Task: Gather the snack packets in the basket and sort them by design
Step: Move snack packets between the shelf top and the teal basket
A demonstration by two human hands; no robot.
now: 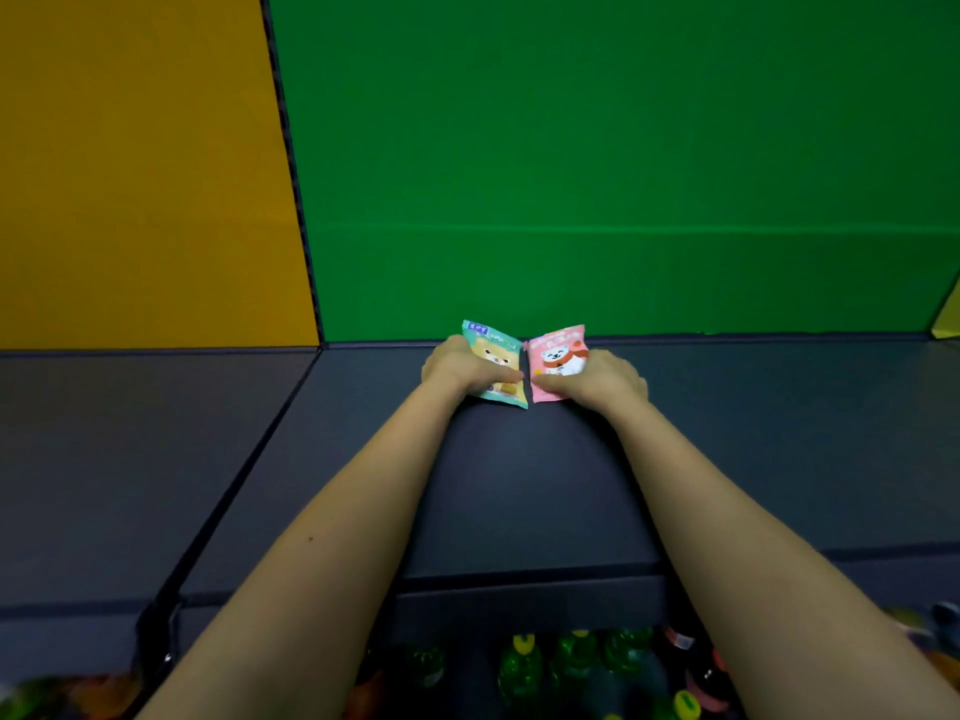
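Two snack packets lie side by side at the far edge of the dark grey surface (519, 485), close to the green wall. The teal packet (500, 356) shows a brown bear. My left hand (457, 366) grips it, with the thumb across its front. The pink packet (558, 350) shows a white bear with a red scarf. My right hand (597, 379) holds that one, thumb pressed on its lower front. The two packets almost touch at their inner edges. No basket is in view.
A green wall (623, 174) and an orange wall (130, 174) stand behind the surface. Below the front edge sit several bottles (524, 667) with green and yellow caps, blurred. Seams split the grey surface into panels on the left.
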